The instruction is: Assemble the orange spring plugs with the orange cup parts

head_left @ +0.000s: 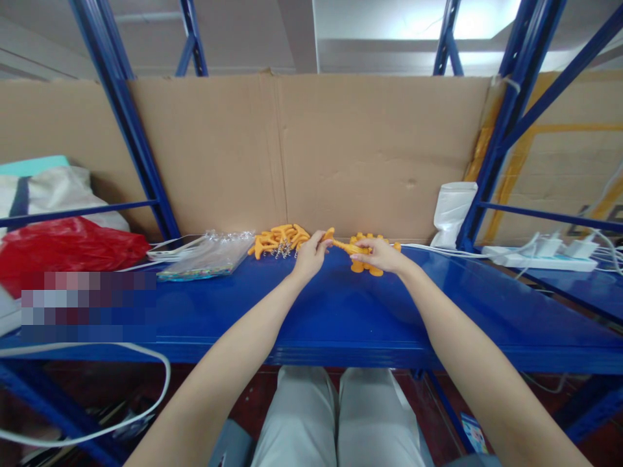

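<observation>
Between my two hands, above the back of the blue shelf, is a long orange plastic piece [344, 246] with a twisted-looking stem. My left hand [311, 254] closes on its left end, where a wider orange part sticks up past the fingers. My right hand [380, 255] pinches the stem farther right. Just left of my left hand lies a pile of orange handle-like pieces [265, 241] with small metal spirals or chains [283, 250]. Behind and under my right hand sits a group of orange knobbed pieces [360, 264], partly hidden by it.
Clear plastic bags [214, 256] lie left of the orange pile, with a red plastic bag [73, 250] beyond. A white pouch [452, 211] leans by the right post. A white power strip [545, 258] with plugs and cables lies right. Cardboard [370, 149] backs the blue shelf [341, 318].
</observation>
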`<state>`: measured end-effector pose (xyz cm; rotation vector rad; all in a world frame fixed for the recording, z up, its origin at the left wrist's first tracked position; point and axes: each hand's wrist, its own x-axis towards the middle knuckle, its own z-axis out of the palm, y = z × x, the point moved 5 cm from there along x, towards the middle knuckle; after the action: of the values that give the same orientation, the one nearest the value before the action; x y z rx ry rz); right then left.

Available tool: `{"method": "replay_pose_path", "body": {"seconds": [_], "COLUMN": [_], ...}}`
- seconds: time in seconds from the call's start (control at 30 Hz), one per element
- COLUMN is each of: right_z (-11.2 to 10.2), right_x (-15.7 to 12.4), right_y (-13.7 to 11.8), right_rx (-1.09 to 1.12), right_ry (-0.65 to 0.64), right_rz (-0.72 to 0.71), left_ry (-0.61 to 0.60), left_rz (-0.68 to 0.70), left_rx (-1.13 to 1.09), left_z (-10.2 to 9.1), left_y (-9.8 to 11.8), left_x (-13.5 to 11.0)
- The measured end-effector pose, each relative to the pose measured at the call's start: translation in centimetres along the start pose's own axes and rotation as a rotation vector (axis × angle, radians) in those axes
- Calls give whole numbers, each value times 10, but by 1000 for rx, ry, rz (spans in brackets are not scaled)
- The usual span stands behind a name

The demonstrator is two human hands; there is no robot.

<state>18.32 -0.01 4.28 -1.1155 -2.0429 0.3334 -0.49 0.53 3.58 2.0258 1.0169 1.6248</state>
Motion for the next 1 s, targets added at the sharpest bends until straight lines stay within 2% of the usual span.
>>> {"method": "replay_pose_path", "body": {"seconds": [0.2, 0.37, 0.57, 1.0], "right_z": [-6, -5, -3, 3], "right_x": [0, -2, -7, -10], "right_y": [-13, -21, -31, -43], "right_rx": [-362, -572, -693, -849], "right_ry": [78, 125, 133, 192], "right_rz": [-18, -109, -136, -211], "left_ry": [7, 6, -5, -18], "left_rz": [-66, -165, -305, -438], "left_rx": [-55, -112, -219, -358], "left_z": [0, 1, 3, 1], "left_y": [2, -2, -3, -8], "left_x": [-1, -1, -1, -2]}}
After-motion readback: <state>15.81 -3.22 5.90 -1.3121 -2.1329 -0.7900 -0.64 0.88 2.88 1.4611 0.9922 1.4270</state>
